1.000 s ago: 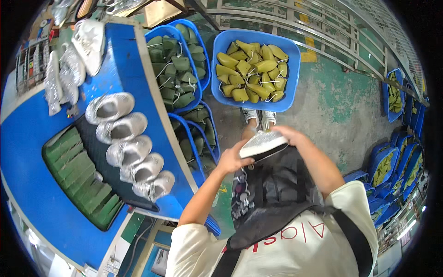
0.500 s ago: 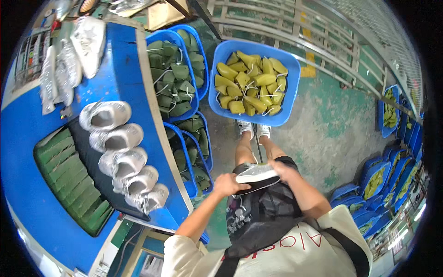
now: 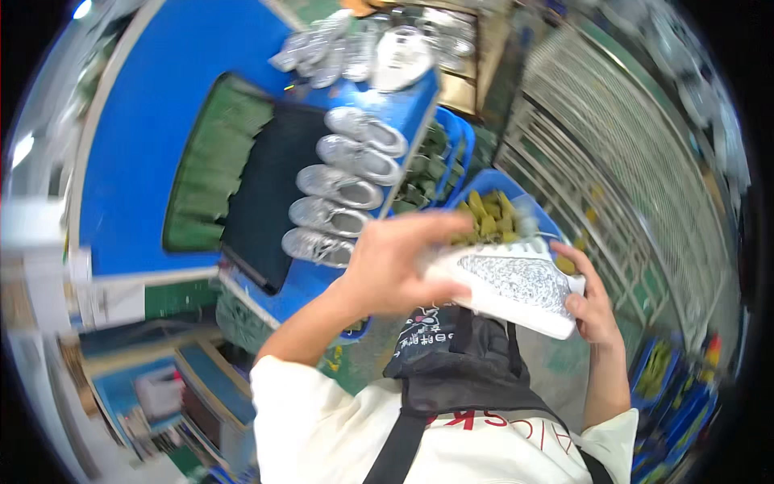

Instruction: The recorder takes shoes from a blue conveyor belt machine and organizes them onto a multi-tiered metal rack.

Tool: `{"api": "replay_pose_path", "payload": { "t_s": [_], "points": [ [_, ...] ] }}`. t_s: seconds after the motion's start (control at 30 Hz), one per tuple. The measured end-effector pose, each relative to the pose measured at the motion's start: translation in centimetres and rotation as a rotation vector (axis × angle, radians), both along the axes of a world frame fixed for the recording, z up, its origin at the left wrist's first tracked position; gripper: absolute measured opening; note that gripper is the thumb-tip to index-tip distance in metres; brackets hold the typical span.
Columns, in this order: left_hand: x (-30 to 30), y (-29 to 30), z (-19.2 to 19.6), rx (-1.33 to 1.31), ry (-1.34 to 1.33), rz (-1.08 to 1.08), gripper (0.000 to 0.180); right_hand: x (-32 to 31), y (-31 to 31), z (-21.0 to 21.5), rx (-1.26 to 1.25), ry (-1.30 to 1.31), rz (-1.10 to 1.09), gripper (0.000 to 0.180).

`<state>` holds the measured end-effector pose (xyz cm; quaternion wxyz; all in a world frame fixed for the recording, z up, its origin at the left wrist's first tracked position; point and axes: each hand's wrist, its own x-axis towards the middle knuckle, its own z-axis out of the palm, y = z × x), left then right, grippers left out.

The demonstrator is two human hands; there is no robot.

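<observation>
Currently, the right hand (image 3: 595, 313) is pinching the heel end of a speckled shoe (image 3: 516, 281) between fingers and thumb. The left hand (image 3: 389, 262) is spanning the toe end, fingers apart from thumb; I cannot tell whether they are pressing. The shoe is sitting tilted between both hands. Beyond, silvery shoes (image 3: 343, 186) are standing on a blue table (image 3: 137, 161); a tub (image 3: 487, 180) is holding yellow-green forms (image 3: 490, 213).
</observation>
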<state>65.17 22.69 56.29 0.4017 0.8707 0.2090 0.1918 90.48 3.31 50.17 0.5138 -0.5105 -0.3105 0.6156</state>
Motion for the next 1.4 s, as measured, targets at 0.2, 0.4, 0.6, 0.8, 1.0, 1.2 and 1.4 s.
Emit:
{"api": "replay_pose_path", "payload": {
  "t_s": [0.2, 0.4, 0.6, 0.8, 1.0, 1.2, 1.4],
  "points": [
    [-7.5, -5.3, -8.5, -1.095, -0.998, 0.828, 0.055, -11.3, 8.1, -3.1, 0.888, -0.81, 0.279, 0.039],
    [-26.5, -6.5, -24.5, -0.925, -1.286, 1.284, 0.061, -18.0, 17.0, -8.6, 0.967, -0.743, 0.717, 0.063],
    [-24.8, 0.2, -29.6, -1.011, -1.351, 1.493, 0.064, -13.0, 33.1, -14.9, 0.818, -1.394, 0.538, 0.05],
    [-23.4, -1.4, -26.7, 0.356, -0.101, 2.264, 0.035, -16.8, 37.2, -17.3, 0.494, -1.537, 0.726, 0.064],
    [-15.6, -2.3, -22.6, 0.163, 0.423, 1.314, 0.045, -19.5, 34.3, -15.5, 0.314, -1.579, 0.611, 0.038],
    [-18.2, 3.4, -26.0, 0.049, 0.949, 1.474, 0.078, -21.5, 26.3, -19.0, 0.2, -1.277, 0.372, 0.019],
    [-17.4, 4.7, -24.4, 0.069, 0.845, 1.335, 0.066, -6.6, 13.1, -10.4, 0.348, -1.106, 0.244, 0.019]
  ]
}}
